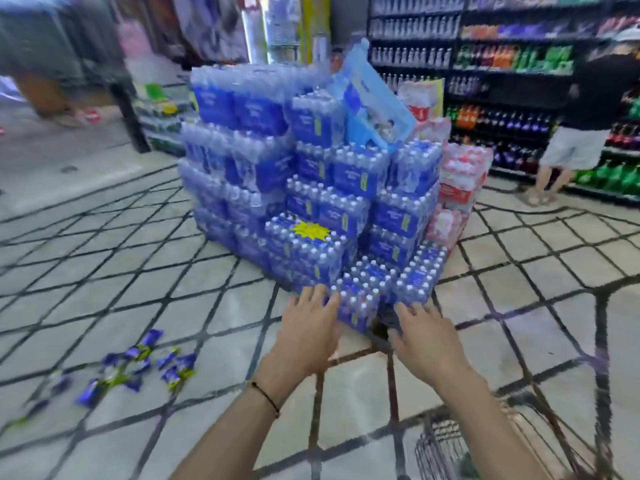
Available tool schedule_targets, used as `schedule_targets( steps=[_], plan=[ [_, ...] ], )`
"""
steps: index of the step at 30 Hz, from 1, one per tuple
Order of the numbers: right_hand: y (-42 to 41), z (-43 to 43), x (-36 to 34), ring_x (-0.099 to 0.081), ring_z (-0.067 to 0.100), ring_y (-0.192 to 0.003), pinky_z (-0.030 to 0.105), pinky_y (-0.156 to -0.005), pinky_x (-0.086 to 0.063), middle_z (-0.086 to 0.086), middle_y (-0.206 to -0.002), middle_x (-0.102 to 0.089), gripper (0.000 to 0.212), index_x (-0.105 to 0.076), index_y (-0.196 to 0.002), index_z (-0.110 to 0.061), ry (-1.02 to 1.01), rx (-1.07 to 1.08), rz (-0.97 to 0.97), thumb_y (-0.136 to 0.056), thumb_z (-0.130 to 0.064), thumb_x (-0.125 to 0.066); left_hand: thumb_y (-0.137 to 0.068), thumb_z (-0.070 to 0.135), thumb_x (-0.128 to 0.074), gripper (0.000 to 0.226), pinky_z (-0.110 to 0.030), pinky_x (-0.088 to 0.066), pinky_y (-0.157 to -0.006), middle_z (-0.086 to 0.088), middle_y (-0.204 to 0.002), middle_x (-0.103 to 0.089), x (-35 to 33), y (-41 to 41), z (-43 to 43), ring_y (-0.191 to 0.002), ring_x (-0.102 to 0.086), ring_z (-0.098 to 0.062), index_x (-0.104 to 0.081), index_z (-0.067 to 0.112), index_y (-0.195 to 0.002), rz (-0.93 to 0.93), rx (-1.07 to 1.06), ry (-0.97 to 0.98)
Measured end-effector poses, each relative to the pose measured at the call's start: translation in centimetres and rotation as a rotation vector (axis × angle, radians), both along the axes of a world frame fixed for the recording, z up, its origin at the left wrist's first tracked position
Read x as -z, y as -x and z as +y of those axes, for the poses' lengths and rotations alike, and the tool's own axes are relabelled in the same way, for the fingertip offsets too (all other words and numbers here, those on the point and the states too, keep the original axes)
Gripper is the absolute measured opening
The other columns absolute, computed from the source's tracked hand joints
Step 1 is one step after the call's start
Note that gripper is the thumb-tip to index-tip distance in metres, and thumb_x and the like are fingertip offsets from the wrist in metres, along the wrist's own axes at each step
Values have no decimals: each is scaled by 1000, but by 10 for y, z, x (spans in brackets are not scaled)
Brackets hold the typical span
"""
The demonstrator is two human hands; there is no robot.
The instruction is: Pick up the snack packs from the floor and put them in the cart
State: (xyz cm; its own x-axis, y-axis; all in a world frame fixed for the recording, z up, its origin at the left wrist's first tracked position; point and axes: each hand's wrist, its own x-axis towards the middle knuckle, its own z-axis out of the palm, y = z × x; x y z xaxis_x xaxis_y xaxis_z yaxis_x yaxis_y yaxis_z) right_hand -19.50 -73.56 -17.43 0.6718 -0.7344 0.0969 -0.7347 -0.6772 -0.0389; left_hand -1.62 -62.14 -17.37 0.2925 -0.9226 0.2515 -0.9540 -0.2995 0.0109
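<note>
Several small blue and yellow snack packs point(138, 367) lie scattered on the tiled floor at the lower left. My left hand point(308, 327) and my right hand point(424, 336) are stretched forward in mid-air, fingers spread, holding nothing. They hover in front of a stack of bottled water packs, well to the right of the snacks. A wire cart point(446, 448) shows at the bottom right, just below my right forearm; only its dark mesh rim is visible. The frame is motion-blurred.
A tall stack of blue bottled water packs point(311, 174) stands straight ahead, with red packs point(460, 181) on its right. Drink shelves point(502, 64) line the back right, where a person point(581, 126) stands. Open tiled floor point(104, 237) spreads to the left.
</note>
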Motion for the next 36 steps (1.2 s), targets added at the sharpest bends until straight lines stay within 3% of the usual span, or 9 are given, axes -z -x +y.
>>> schedule_targets(
  steps=[4, 9, 12, 15, 20, 29, 36],
  plan=[
    [-122, 45, 6, -47, 31, -122, 45, -90, -45, 5, -129, -52, 44, -42, -133, -22, -38, -164, 59, -94, -44, -41, -75, 31, -52, 42, -44, -46, -73, -6, -111, -60, 13, -94, 79, -94, -57, -33, -59, 20, -115, 17, -236, -55],
    [-263, 119, 13, -50, 30, -119, 41, -89, -45, 5, -126, -54, 39, -43, -127, -20, -72, -355, 77, -96, -45, -40, -80, 26, -50, 38, -46, -45, -80, -6, -117, -55, 23, -189, 178, -102, -54, -34, -57, 19, -117, 74, -423, -102],
    [-352, 173, 17, -52, 30, -115, 40, -86, -47, 4, -123, -55, 37, -44, -125, -23, -83, -458, 69, -96, -45, -40, -76, 24, -58, 34, -45, -50, -74, -5, -108, -59, 30, -256, 242, -95, -57, -33, -61, 19, -110, 84, -539, -77],
    [-421, 218, 24, -52, 29, -113, 40, -84, -47, 4, -121, -56, 38, -44, -125, -23, -148, -529, 59, -95, -46, -40, -78, 25, -52, 32, -45, -48, -77, -5, -109, -59, 33, -311, 296, -96, -57, -33, -61, 19, -108, 123, -633, -104],
    [-506, 269, 39, -51, 25, -113, 39, -81, -47, 1, -122, -52, 41, -41, -132, -26, -201, -633, 89, -96, -46, -38, -87, 27, -46, 43, -44, -43, -88, -4, -124, -56, 39, -379, 360, -110, -53, -32, -55, 20, -128, 146, -773, -81],
    [-674, 290, 79, -53, 28, -112, 38, -80, -48, 4, -119, -55, 36, -43, -126, -23, -235, -776, 192, -97, -44, -40, -95, 26, -42, 44, -43, -40, -93, -6, -135, -46, 90, -507, 370, -118, -46, -33, -42, 19, -138, 270, -854, -172],
    [-838, 278, 109, -54, 27, -112, 39, -81, -48, 3, -121, -56, 48, -43, -132, -24, -253, -837, 206, -94, -54, -41, -87, 23, -49, 34, -44, -43, -80, -6, -115, -56, 130, -650, 355, -102, -54, -33, -54, 18, -120, 335, -866, -259]
  ],
)
